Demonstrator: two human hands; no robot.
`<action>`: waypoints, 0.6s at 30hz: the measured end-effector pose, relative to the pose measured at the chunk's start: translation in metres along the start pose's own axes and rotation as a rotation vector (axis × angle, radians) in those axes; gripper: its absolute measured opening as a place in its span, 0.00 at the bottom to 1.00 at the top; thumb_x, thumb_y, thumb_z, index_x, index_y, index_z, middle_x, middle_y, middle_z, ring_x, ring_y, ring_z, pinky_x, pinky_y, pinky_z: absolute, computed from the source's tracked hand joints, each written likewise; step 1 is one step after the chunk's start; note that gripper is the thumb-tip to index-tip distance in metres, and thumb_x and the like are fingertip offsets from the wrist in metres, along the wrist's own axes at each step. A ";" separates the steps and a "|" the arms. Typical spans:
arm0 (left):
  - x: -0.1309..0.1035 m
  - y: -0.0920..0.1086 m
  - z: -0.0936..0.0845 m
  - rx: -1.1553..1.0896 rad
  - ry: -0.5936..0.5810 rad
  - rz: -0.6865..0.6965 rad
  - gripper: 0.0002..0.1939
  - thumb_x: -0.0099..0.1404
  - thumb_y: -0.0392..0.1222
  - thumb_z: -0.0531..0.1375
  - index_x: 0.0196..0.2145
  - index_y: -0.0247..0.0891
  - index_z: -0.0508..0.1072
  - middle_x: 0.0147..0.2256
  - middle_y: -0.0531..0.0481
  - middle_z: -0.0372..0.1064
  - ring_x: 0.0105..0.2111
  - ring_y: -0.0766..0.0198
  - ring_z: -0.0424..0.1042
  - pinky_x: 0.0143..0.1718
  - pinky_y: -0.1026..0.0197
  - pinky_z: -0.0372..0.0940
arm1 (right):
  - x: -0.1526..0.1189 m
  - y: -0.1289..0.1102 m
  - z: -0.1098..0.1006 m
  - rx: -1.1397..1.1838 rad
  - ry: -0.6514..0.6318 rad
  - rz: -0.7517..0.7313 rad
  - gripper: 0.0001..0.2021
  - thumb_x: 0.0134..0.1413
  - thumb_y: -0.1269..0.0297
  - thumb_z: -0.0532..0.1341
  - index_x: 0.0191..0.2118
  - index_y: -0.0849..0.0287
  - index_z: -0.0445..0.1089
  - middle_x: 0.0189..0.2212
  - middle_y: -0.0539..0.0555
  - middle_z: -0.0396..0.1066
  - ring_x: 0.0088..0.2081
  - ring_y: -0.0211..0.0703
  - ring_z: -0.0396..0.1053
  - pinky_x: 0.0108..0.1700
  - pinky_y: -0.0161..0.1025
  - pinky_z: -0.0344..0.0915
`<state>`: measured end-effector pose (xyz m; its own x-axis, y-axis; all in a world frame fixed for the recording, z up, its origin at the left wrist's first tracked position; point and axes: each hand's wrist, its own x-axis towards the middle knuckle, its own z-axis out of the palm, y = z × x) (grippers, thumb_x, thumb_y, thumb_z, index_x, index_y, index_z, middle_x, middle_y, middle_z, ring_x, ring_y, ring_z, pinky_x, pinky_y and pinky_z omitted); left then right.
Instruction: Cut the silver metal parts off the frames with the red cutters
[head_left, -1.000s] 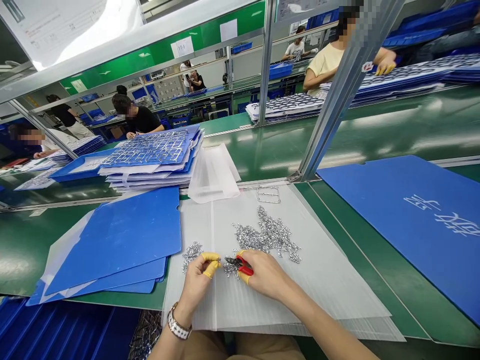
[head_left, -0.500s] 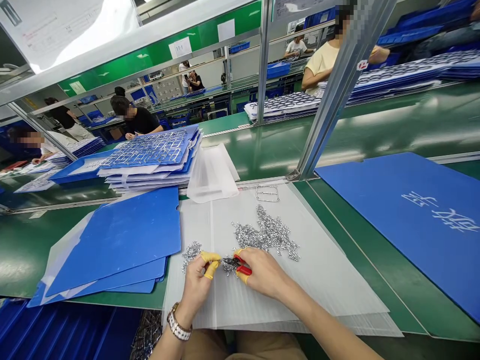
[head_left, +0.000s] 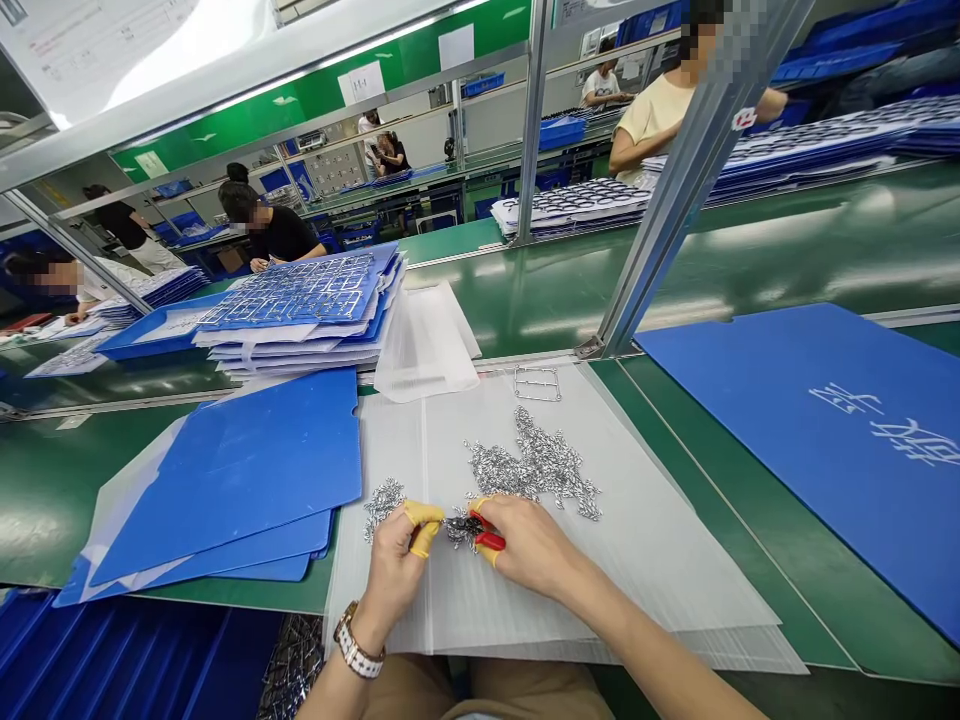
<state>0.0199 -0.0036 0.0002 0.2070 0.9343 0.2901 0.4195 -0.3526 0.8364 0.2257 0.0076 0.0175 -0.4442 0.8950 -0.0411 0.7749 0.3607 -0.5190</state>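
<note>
Yellow finger cots cover the thumb and forefinger of my left hand [head_left: 400, 550], which pinches a tiny metal part, mostly hidden by the fingertips. My right hand [head_left: 529, 540] is closed around red-handled nippers [head_left: 487, 532], their dark jaws pointing left at the left fingertips. Under the jaws lies a little heap of small shiny metal parts. Beyond it spreads a large pile of small metal parts [head_left: 536, 460], and a smaller pile [head_left: 384, 500] is left of it. A metal frame [head_left: 537, 383] lies at the far edge of the translucent sheet [head_left: 600, 590].
Blue plastic sheets [head_left: 247, 480] lie on the left, and a blue board [head_left: 795, 400] on the right. A stack of sheets topped with metal frames [head_left: 292, 290] stands at the back left. A metal post [head_left: 660, 200] rises behind the sheet. Other people work beyond.
Both hands stay almost in place, with the nippers' jaws still at the left fingertips. The view has shifted very slightly.
</note>
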 end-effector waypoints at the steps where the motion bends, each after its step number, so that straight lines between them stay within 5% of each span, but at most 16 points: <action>1: 0.000 0.001 0.000 0.002 -0.001 0.001 0.09 0.64 0.38 0.56 0.37 0.40 0.76 0.33 0.47 0.74 0.34 0.60 0.71 0.38 0.58 0.65 | 0.000 0.000 0.000 -0.003 -0.005 0.002 0.02 0.47 0.69 0.57 0.28 0.56 0.65 0.26 0.50 0.68 0.30 0.42 0.66 0.30 0.35 0.54; 8: -0.001 -0.001 0.002 -0.096 0.004 -0.125 0.07 0.62 0.40 0.58 0.35 0.39 0.76 0.32 0.46 0.74 0.33 0.61 0.71 0.37 0.59 0.65 | -0.002 0.004 -0.004 -0.028 -0.021 0.089 0.03 0.46 0.70 0.56 0.26 0.56 0.64 0.25 0.50 0.68 0.28 0.40 0.65 0.27 0.34 0.48; 13: 0.004 -0.007 0.007 -0.387 0.050 -0.400 0.09 0.57 0.43 0.62 0.35 0.36 0.75 0.31 0.46 0.75 0.32 0.61 0.73 0.37 0.59 0.66 | -0.005 0.011 -0.008 0.070 0.052 0.161 0.04 0.49 0.65 0.55 0.32 0.56 0.66 0.28 0.51 0.70 0.29 0.41 0.67 0.30 0.35 0.54; 18: 0.006 -0.007 0.010 -0.477 0.063 -0.449 0.09 0.55 0.42 0.64 0.34 0.35 0.75 0.29 0.47 0.76 0.32 0.61 0.73 0.37 0.60 0.66 | -0.005 0.005 -0.002 0.322 0.170 0.185 0.05 0.49 0.65 0.55 0.34 0.55 0.66 0.28 0.49 0.70 0.29 0.41 0.67 0.31 0.35 0.58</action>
<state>0.0269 0.0042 -0.0085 0.0447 0.9917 -0.1202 0.0121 0.1198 0.9927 0.2330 0.0056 0.0167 -0.2086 0.9775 -0.0315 0.6426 0.1127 -0.7579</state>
